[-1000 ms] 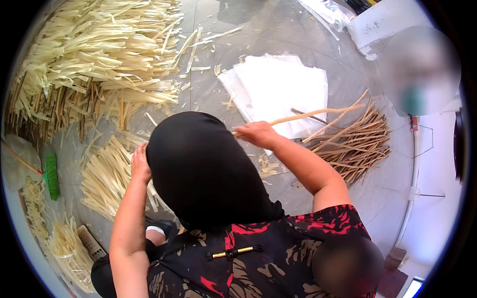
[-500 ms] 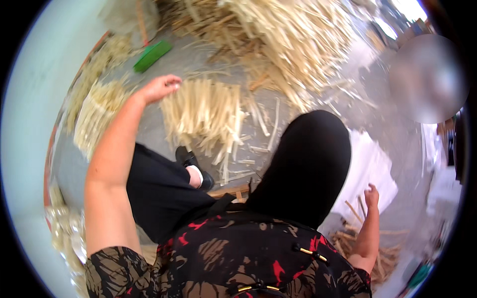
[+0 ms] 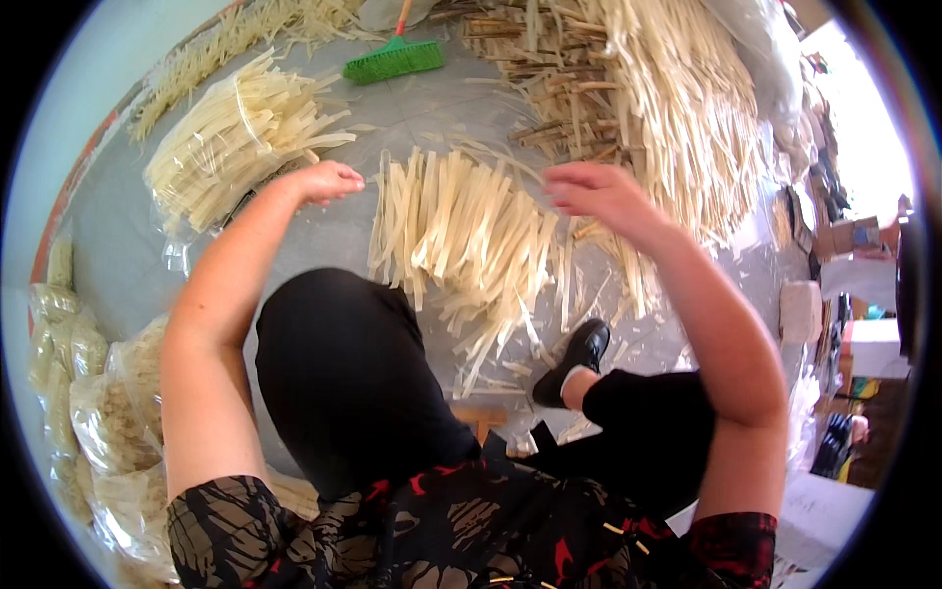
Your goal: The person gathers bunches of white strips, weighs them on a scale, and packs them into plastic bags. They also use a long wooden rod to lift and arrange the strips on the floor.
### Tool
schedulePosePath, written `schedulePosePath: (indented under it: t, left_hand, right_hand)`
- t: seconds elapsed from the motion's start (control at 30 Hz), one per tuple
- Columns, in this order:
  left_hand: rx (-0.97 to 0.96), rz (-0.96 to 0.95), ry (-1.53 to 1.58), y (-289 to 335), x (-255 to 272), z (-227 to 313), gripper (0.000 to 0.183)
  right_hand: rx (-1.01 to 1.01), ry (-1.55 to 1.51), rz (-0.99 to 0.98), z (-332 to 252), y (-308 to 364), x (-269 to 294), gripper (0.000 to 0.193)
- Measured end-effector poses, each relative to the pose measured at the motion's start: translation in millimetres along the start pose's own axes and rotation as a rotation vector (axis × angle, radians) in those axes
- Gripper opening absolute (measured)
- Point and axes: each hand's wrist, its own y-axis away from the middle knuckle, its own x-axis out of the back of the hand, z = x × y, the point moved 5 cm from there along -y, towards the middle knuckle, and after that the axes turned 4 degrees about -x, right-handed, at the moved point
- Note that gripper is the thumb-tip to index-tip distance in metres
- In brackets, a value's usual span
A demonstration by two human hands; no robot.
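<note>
A pile of pale, flat, ribbon-like strips [image 3: 461, 226] lies on the floor in front of me, its strips running mostly toward me. Beside the pile's upper left edge hovers my left hand [image 3: 332, 183], its fingers loosely bent, with nothing visible in them. Across from it, at the upper right edge, my right hand [image 3: 594, 191] reaches in with fingers stretched out and slightly blurred. It looks empty, and I cannot tell whether its fingertips touch the strips.
A larger heap of strips [image 3: 687, 108] rises at the far right. A plastic-wrapped bundle [image 3: 221, 147] lies at left, near a green broom [image 3: 394, 61]. More bagged material [image 3: 113, 412] stands at lower left. My black shoe [image 3: 579, 358] rests near the pile, among loose scraps.
My right hand has swung from the lower right up to the pile's right side. The view has turned right, and my left hand stays by the pile's left edge.
</note>
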Motion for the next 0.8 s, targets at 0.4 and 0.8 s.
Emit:
schedulePosePath:
  t: [0.4, 0.8]
  left_hand:
    - [0.179, 0.37, 0.311, -131, -115, -144, 0.069]
    - [0.178, -0.055, 1.037, -115, -137, -88, 0.076]
  right_hand:
    - [-0.25, -0.316, -0.112, 117, -256, -251, 0.053]
    - [-0.374, -0.287, -0.119, 129, -283, -294, 0.047]
